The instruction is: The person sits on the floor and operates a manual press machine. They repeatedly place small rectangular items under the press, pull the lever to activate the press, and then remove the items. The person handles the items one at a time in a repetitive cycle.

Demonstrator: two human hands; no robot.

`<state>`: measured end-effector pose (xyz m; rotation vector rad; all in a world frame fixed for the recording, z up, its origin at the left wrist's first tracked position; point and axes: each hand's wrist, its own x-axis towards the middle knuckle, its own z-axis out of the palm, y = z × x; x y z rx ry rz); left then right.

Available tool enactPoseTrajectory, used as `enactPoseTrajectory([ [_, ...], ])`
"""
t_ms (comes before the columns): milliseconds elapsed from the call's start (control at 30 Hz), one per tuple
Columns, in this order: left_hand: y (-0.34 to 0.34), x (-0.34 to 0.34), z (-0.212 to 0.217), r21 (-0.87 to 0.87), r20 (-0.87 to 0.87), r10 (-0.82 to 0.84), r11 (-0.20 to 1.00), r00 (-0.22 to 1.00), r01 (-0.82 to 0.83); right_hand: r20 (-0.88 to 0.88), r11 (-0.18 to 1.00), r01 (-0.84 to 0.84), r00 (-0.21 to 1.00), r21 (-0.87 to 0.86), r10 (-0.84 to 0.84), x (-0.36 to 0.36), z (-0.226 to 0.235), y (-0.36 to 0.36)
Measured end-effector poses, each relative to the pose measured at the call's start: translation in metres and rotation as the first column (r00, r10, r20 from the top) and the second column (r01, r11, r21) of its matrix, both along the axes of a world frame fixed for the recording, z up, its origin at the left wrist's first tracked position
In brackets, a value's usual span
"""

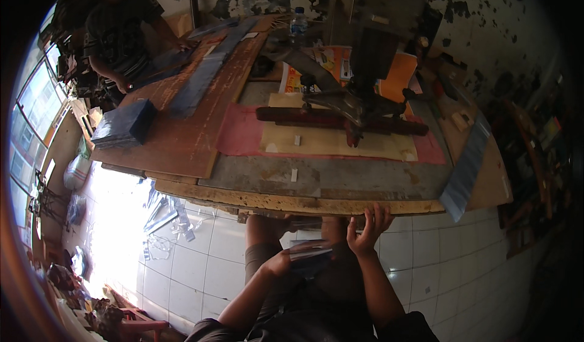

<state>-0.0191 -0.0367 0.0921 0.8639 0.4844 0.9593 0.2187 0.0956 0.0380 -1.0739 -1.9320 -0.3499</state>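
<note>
Low over my lap, my left hand [280, 263] is closed on shiny, see-through plastic sheets [311, 252], somewhat blurred. How many there are I cannot make out. My right hand [367, 231] rests against the table's wooden front edge [316, 205], its fingers apart and pointing up, with nothing held in it. Beyond the edge, a dark metal press [353, 108] with a long dark red bar stands over a yellowish sheet [280, 140]. Beneath that sheet lies a pink one [237, 132]. Two small pale strips are near the front, one on the yellowish sheet and one on the grey tabletop.
A stack of bluish plastic [121, 126] sits on the brown board at left, near a long plastic strip [210, 68]. Another strip [467, 168] overhangs the right corner. A water bottle [298, 25] stands behind. Someone works at far left. Plastic scraps [167, 217] litter the floor.
</note>
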Motion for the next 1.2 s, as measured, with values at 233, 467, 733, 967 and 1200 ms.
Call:
enactPoseTrajectory([
  [233, 0.0, 0.002, -0.012, 0.047, 0.086, -0.008, 0.999, 0.996, 0.004, -0.017, 0.998, 0.012, 1.0, 0.055, -0.011, -0.004, -0.003, 0.002],
  [467, -0.002, 0.0, 0.0, -0.071, 0.049, -0.005, 0.997, 0.999, 0.008, -0.029, 0.999, 0.003, 1.0, 0.051, -0.002, -0.004, -0.004, 0.002],
  [733, -0.004, 0.003, -0.008, -0.093, 0.111, 0.024, 0.996, 0.994, -0.014, -0.099, 0.999, -0.005, 0.995, 0.052, 0.01, -0.007, -0.004, 0.003],
  [967, -0.002, 0.002, -0.003, -0.048, 0.111, 0.023, 0.999, 0.994, -0.018, -0.086, 0.998, 0.018, 0.996, 0.054, -0.014, -0.005, -0.006, 0.002],
  [1200, -0.009, 0.001, -0.008, -0.041, 0.092, 0.03, 0.999, 0.995, -0.026, -0.018, 0.999, 0.021, 1.0, 0.041, -0.021, -0.005, 0.002, -0.001],
])
